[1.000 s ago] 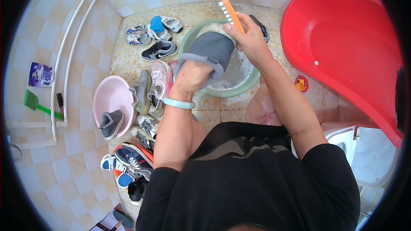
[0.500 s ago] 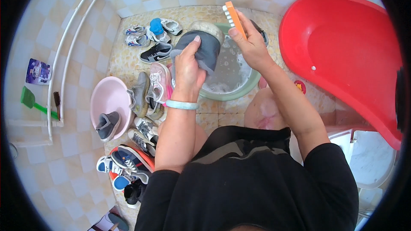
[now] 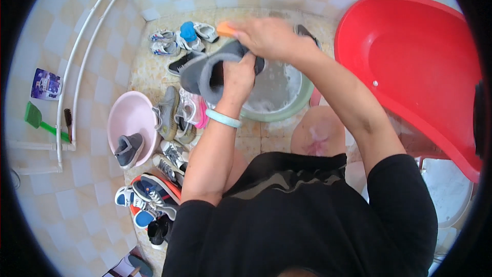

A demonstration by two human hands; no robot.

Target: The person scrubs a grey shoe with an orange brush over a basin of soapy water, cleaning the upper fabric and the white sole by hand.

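My left hand (image 3: 240, 78) grips a grey ankle boot (image 3: 192, 75) by its upper, thumb outside and fingers in the fleecy opening. The boot hangs over the left side of a green basin (image 3: 277, 116) of cloudy, sudsy water. My right hand (image 3: 270, 39), smeared by motion, is closed on an orange scrubbing brush (image 3: 225, 29). That brush is at the boot's far end; its bristles are hidden, and I cannot tell whether they touch. Another dark shoe (image 3: 306, 35) rests at the basin's far right rim.
Several shoes stand on the tiled floor at left, among them a black sneaker (image 3: 179, 65) and a pink sneaker (image 3: 192, 106). A pink basin (image 3: 119, 118) holds a grey shoe (image 3: 129, 150). A large red tub (image 3: 410, 51) fills the right side. White pipes (image 3: 84, 61) run along the wall.
My right hand has swung left with the brush, from above the basin to the boot's far end. The boot has turned, so its opening now faces up toward me.
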